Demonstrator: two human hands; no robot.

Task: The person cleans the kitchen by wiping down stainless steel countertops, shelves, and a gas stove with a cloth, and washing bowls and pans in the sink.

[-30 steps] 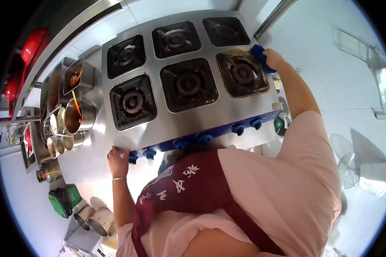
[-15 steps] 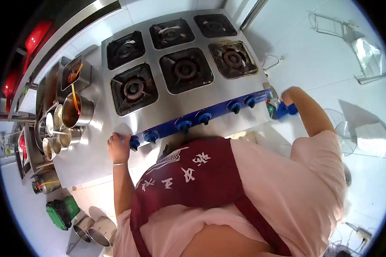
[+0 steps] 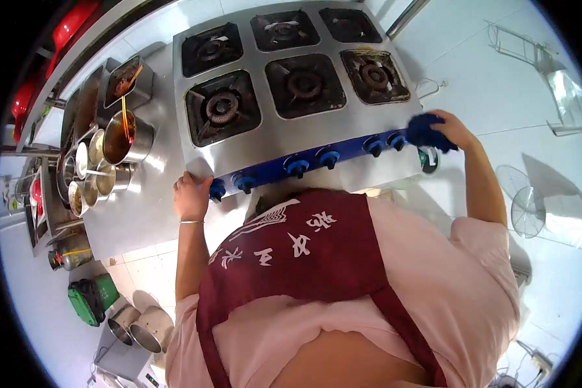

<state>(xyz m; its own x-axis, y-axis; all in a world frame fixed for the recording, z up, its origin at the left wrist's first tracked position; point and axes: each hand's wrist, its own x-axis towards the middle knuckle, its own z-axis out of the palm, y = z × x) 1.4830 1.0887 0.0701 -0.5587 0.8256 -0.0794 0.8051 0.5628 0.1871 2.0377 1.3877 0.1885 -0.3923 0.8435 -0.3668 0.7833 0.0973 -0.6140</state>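
My right hand grips a bunched dark blue cloth at the right front corner of the steel gas stove. The cloth touches the end of the blue control panel, beside the rightmost knob. My left hand rests at the stove's left front corner, thumb apart from the fingers and close to the leftmost knob. I see nothing held in it. Black burner wells in two rows cover the stove top, with no pots on them.
Left on the steel counter stand a pot of dark sauce, a rectangular pan and several small bowls. A green bin and large pots stand on the floor. Wire strainers hang right, by the white wall.
My right hand has brought the blue cloth up from below the stove's right corner onto it. My left hand stays at the left corner. The view has shifted slightly.
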